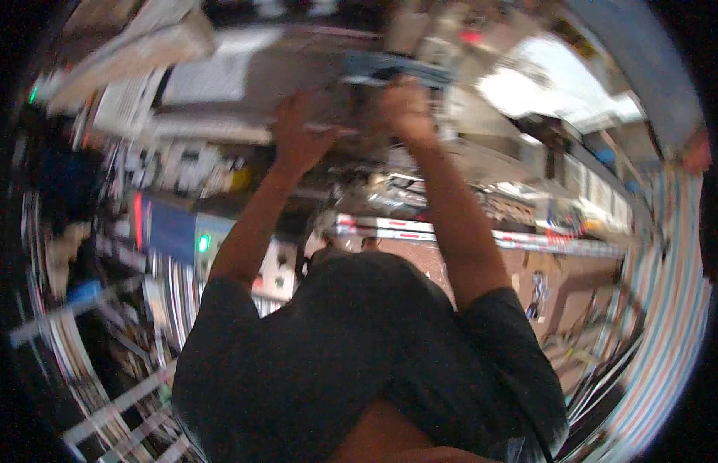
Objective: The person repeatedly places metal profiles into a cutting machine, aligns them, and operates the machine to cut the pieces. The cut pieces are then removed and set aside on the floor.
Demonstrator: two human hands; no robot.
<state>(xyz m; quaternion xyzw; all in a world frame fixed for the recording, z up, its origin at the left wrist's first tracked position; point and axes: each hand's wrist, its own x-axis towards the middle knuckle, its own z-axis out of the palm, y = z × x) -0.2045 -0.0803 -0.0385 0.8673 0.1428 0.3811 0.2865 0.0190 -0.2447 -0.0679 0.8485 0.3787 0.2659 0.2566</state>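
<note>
Both arms reach forward over a workbench-like machine, and motion blur smears much of the picture. My left hand [301,137] lies against a brownish-grey flat surface [289,65], its thumb spread away from the fingers. To its right, my right hand [407,114] is curled closed at the near edge of a blue-grey bar [366,65]. What its fingers hold is too blurred to make out. A dark gap separates the two hands.
A pale block or beam [135,58] lies at the far left. Left of my body stands a blue panel [172,228] with a lit green light. A red-and-white striped rail [405,229] crosses in front of me. Striped cloth [667,324] hangs at the right.
</note>
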